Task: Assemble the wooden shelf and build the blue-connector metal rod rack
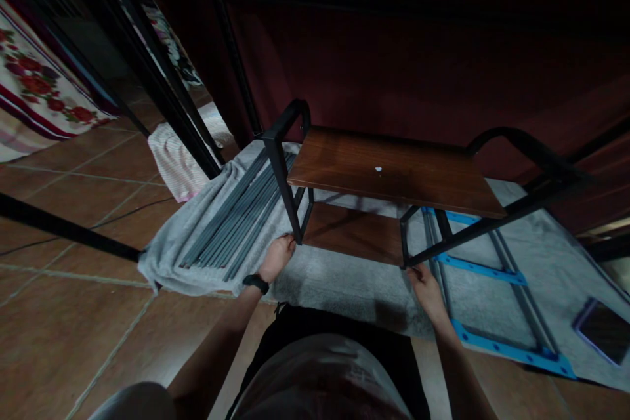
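Observation:
A small two-tier shelf [394, 170] with brown wood-look boards and a black metal frame stands on a grey towel in front of me. A small white spot shows on its upper board. My left hand [279, 256], with a dark band on the wrist, has its fingers curled at the frame's near left foot. At the near right foot, my right hand [424, 285] is closed in the same way, its fingertips partly hidden. Grey tubes [241, 210] lie side by side left of the shelf. To the right lies a frame of blue connectors [512, 351] and grey tubes.
The grey towel [339, 282] covers a low surface over the tiled floor [73, 315]. A phone [603, 331] lies at the far right. Dark posts [73, 230] rise at the left, and a dark red panel [394, 72] stands behind the shelf.

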`<state>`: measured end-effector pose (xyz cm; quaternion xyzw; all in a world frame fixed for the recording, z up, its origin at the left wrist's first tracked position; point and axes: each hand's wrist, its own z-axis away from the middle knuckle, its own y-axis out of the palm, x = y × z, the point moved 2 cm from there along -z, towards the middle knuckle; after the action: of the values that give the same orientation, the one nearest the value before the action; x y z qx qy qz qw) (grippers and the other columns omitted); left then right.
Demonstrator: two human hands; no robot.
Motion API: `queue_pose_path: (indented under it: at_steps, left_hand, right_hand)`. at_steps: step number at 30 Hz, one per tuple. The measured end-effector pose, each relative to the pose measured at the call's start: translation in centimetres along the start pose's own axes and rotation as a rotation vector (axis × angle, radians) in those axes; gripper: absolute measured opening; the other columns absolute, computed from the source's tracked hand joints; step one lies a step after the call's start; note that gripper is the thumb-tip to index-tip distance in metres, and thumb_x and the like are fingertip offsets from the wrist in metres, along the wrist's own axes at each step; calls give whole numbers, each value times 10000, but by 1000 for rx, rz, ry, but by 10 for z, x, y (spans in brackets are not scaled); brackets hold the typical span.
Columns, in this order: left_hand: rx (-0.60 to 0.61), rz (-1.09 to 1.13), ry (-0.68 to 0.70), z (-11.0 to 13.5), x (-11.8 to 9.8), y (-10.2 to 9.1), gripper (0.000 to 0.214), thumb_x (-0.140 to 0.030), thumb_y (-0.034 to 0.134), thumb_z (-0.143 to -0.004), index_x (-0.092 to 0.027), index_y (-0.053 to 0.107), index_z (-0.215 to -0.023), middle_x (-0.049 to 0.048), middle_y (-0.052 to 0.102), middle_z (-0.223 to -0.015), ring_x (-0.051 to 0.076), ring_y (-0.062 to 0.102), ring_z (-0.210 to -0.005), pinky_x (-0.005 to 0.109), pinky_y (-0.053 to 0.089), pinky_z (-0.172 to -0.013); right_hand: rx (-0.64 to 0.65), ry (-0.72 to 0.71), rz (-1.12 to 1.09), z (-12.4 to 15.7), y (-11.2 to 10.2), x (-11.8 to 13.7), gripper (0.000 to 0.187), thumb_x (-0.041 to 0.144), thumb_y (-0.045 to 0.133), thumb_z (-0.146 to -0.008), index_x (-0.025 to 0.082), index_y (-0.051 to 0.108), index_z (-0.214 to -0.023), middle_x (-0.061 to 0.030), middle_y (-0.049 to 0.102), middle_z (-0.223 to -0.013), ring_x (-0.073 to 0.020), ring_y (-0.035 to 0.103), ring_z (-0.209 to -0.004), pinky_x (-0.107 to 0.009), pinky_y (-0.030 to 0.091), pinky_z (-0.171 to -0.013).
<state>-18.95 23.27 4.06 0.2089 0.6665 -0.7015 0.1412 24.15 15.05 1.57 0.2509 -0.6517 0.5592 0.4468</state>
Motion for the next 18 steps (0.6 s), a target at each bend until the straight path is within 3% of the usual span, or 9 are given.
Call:
queue_pose_path:
  at_steps: [3,7,18]
  left_hand:
    - [34,-151,101,5,-3,-6,267,-143,451,-925,-115,656,-1094,160,674,-1119,226,664,-971,338,498,-878]
    - [65,-215,201,9,-5,-15,283,-194,486,-939,-122,614,-1181,152,655,-1165,256,650,-1041,349,494,-899]
    - [150,-269,257,4,-11,-34,315,-341,440,-994,-145,680,-1050,146,693,-1076,234,654,-966,341,456,-873]
  right_hand:
    - [6,-24,-1,-2,-1,0,486,503,553,-812,177,642,-1161,-127,710,-1087,-289,659,-1014,-469,499,-942]
    - [6,-79,37,-4,-3,-2,523,549,560,-816,173,647,-1168,-139,698,-1123,-301,642,-1055,-479,480,-971]
    - [23,-113,97,-6,-9,-1,505,592,540,-836,199,674,-1122,-124,699,-1126,-291,642,-1042,-474,475,-976]
